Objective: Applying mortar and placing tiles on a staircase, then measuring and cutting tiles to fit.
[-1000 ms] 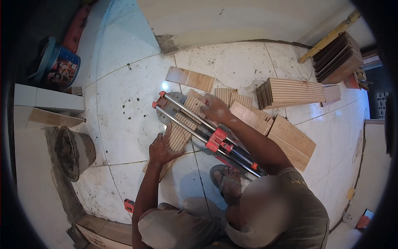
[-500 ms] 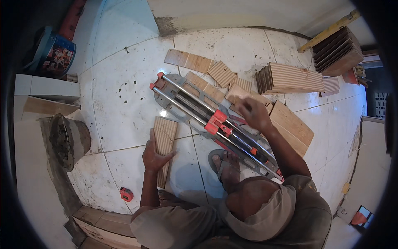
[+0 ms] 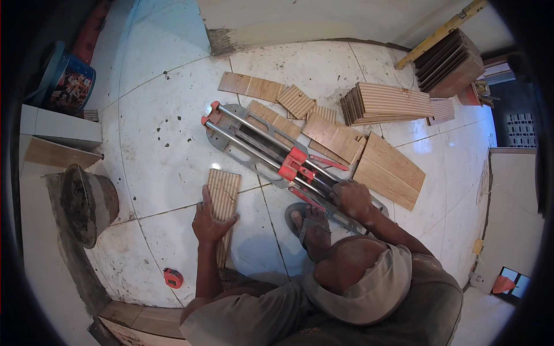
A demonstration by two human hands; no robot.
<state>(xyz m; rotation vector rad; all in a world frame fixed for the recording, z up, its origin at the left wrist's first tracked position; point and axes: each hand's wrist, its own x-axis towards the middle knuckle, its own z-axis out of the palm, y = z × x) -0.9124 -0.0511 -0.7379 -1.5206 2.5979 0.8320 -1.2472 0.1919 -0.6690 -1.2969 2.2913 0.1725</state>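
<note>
My left hand (image 3: 210, 222) lies flat, palm down, fingers together and pointing away from me, thumb spread out to the right. Left forearm runs almost straight up from the lower edge, wrist in line with it. My right hand (image 3: 352, 199) sits further forward and to the right, knuckles up, fingers curled down and closed; what they close on I cannot tell. Right forearm comes in slanted from the lower right, elbow bent. Hands well apart.
</note>
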